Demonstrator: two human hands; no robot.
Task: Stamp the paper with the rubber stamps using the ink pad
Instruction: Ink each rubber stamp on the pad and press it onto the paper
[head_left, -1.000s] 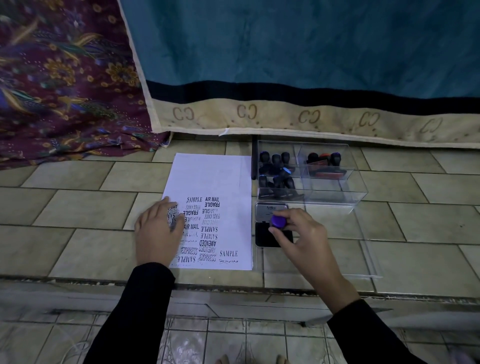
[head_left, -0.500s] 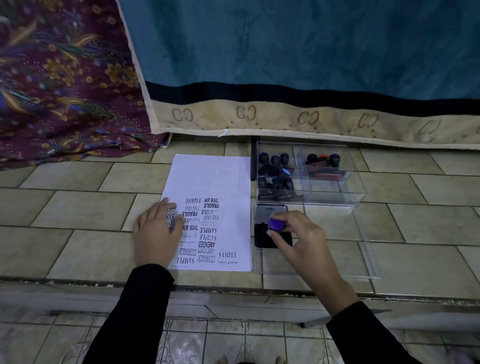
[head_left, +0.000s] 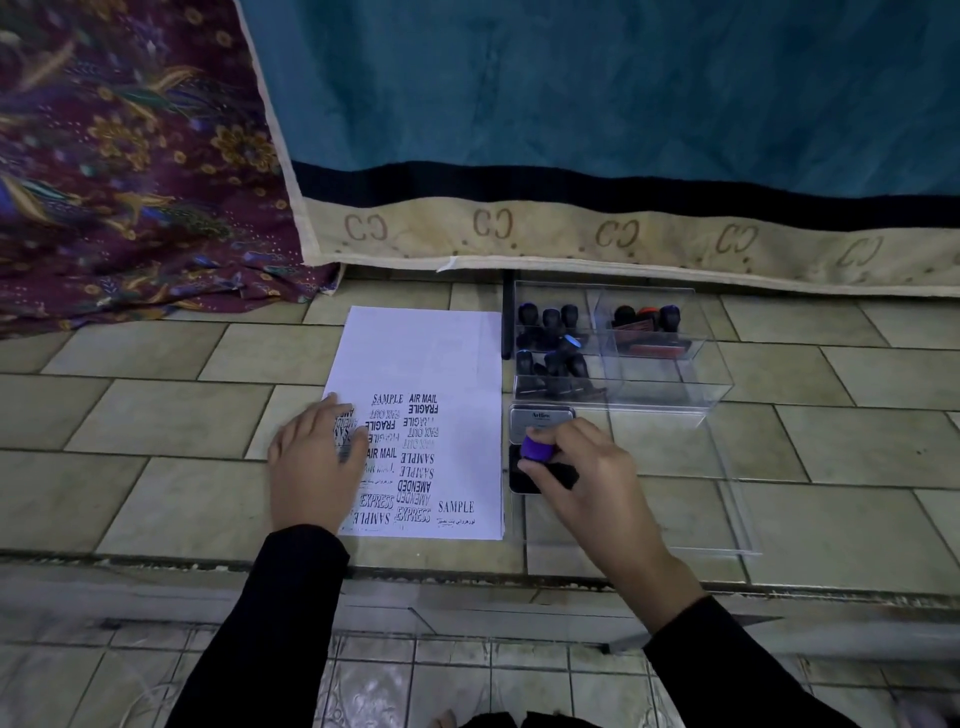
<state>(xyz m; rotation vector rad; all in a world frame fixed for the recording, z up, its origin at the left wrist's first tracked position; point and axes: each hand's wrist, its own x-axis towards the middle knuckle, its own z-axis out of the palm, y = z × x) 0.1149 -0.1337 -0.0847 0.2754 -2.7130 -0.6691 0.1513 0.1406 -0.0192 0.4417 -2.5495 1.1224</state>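
Pressing the purple-topped stamp (head_left: 537, 448) onto the black ink pad (head_left: 515, 467), the right hand (head_left: 587, 478) pinches its knob with curled fingers and thumb, apparently to ink the face evenly. The left hand (head_left: 314, 467) lies flat, fingers spread, on the paper (head_left: 431, 353) at its left edge, likely pinning the sheet for printing. Spare stamps (head_left: 553, 343) sit in the clear box (head_left: 649, 387) just beyond the pad.

Paper (head_left: 441, 364) lies left of ink pad (head_left: 524, 480); stamp box (head_left: 722, 387) sits behind the pad.
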